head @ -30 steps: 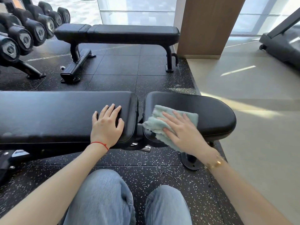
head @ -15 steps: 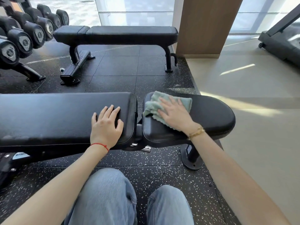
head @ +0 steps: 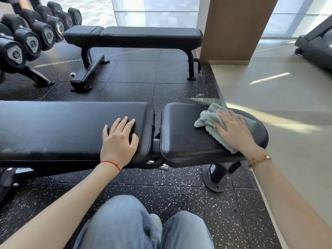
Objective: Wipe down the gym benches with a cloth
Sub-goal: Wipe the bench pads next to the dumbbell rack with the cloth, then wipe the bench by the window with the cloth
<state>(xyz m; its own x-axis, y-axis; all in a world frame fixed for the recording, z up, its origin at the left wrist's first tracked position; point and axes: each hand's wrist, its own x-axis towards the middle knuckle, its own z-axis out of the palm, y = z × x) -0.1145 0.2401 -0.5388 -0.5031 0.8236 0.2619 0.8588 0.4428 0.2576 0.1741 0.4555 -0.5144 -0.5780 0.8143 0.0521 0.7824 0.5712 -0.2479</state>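
The head view looked down on a black padded bench [head: 75, 126] whose long pad and shorter seat pad [head: 186, 139] formed the surface in front of the person's denim-clad knees [head: 125, 221]. The left hand [head: 119, 141] lay flat on the long pad near its right end, fingers straight and slightly spread, holding nothing. The right hand [head: 233, 130] pressed a pale green cloth [head: 206, 121] against the seat pad's far right part, fingers straight on top of it; the bunched cloth showed beyond the fingertips and under the wrist. A second bench [head: 136, 35] stood farther back, well apart, with dumbbells [head: 30, 40] racked at the left.
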